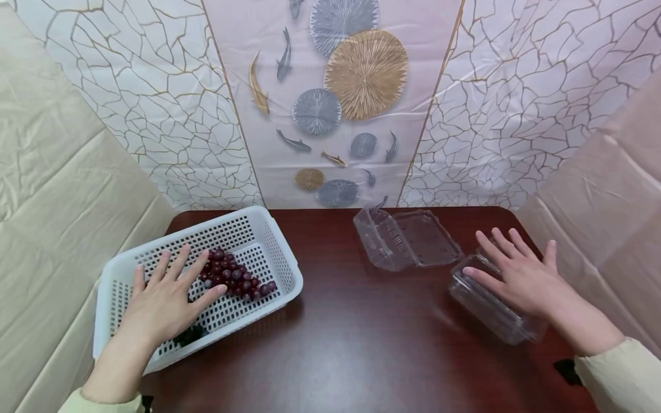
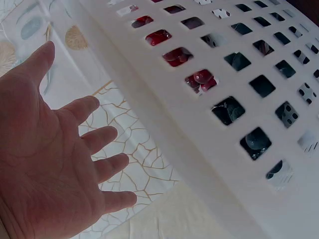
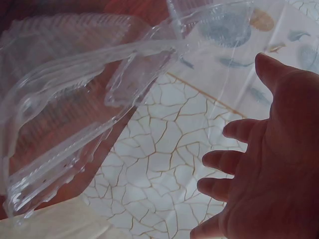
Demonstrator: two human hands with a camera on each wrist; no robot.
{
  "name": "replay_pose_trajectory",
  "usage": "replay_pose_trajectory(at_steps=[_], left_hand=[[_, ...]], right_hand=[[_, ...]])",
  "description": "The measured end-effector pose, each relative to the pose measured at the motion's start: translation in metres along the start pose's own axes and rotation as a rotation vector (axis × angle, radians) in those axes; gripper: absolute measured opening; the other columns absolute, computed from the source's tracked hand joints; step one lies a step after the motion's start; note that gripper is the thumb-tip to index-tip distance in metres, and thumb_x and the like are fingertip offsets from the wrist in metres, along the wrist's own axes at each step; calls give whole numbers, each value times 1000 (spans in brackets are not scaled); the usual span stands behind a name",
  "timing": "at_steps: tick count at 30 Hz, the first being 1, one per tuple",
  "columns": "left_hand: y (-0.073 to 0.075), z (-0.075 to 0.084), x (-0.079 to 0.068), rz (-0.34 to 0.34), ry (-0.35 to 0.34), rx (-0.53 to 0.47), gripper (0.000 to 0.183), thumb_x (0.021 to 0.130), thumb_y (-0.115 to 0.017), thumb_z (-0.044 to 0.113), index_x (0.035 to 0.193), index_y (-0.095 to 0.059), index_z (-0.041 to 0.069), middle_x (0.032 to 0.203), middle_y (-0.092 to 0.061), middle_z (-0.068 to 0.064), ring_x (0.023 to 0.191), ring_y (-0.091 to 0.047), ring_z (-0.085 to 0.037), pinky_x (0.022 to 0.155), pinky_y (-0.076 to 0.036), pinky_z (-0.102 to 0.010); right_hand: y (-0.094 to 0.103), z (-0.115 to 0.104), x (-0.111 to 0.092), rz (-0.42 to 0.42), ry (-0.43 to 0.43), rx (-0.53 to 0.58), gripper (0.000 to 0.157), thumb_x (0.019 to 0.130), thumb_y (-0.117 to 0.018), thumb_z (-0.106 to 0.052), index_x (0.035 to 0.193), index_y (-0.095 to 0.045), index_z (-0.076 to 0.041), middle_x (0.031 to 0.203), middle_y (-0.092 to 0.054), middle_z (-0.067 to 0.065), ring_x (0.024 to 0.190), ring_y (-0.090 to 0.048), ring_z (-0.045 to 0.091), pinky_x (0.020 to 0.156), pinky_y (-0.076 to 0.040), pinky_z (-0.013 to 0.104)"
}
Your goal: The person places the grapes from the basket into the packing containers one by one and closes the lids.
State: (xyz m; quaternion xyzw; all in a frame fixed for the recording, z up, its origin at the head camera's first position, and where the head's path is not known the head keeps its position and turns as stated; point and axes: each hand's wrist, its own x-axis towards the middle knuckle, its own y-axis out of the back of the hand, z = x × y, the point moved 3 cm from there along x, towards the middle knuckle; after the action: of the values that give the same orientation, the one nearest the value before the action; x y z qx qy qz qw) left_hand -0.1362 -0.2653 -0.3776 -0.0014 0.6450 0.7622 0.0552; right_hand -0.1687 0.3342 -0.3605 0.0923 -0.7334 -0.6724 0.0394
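Observation:
My left hand (image 1: 164, 304) hovers over the white plastic basket (image 1: 284, 252) with its fingers spread, holding nothing. Inside the basket lies a bunch of red grapes (image 1: 234, 276). Something dark, partly hidden by the hand, lies near the basket's front side; through the holes in the left wrist view, dark round grapes (image 2: 256, 139) show beside the red ones. On the right, my right hand (image 1: 527, 281), fingers spread too, is above a clear plastic clamshell box (image 1: 485, 304), which it partly covers. The right wrist view shows that hand (image 3: 259, 174) apart from the clear box (image 3: 60, 109).
Another clear clamshell box (image 1: 392, 238) stands open near the back edge of the dark wooden table (image 1: 351, 344). A patterned cloth (image 1: 320, 160) hangs behind the table. Beige fabric (image 1: 57, 201) walls flank both sides.

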Motion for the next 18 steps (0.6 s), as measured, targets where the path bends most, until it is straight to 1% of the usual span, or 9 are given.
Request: replay_pose_trajectory(at_steps=[3,6,11,13,15,18], left_hand=[[0,1,0,-1,-3,4,97,100,-41,82,171,-26,17,176,-11,-26,159,-6,-56,118,4,-84],[1,2,0,1,-10,9,96,100,-41,81,171,-27,17,176,-12,-26,159,-7,-57,118,4,-85],[5,5,-1,11,-31,36,95,101,-43,80,171,-28,17,174,-17,-28,158,-11,-57,119,1,-85],[7,6,-2,15,-42,46,94,101,-44,80,170,-29,17,174,-18,-28,157,-13,-58,119,1,-85],[9,7,-2,16,-53,55,94,101,-44,79,170,-30,17,174,-19,-28,157,-14,-58,119,1,-85],[13,8,-3,16,-66,68,93,101,-45,78,169,-32,17,174,-19,-27,157,-14,-57,119,0,-84]], right_hand=[[1,-4,3,-5,12,7,94,105,-50,-69,171,-20,-10,172,-18,32,159,-9,56,108,11,92],[2,-8,6,2,27,28,92,106,-51,-67,170,-23,-8,171,-21,32,159,-13,55,110,7,92],[2,-15,12,-8,57,113,88,107,-52,-63,168,-29,-4,170,-26,31,158,-18,55,116,-1,87],[2,-19,14,-14,71,137,86,108,-52,-62,167,-32,-2,169,-30,32,156,-23,55,119,-8,84],[3,-23,17,-13,91,162,84,109,-52,-59,165,-34,0,166,-33,34,153,-29,56,120,-18,80],[3,-31,20,-21,113,216,82,110,-51,-57,164,-35,2,163,-39,34,149,-38,55,118,-31,74]])
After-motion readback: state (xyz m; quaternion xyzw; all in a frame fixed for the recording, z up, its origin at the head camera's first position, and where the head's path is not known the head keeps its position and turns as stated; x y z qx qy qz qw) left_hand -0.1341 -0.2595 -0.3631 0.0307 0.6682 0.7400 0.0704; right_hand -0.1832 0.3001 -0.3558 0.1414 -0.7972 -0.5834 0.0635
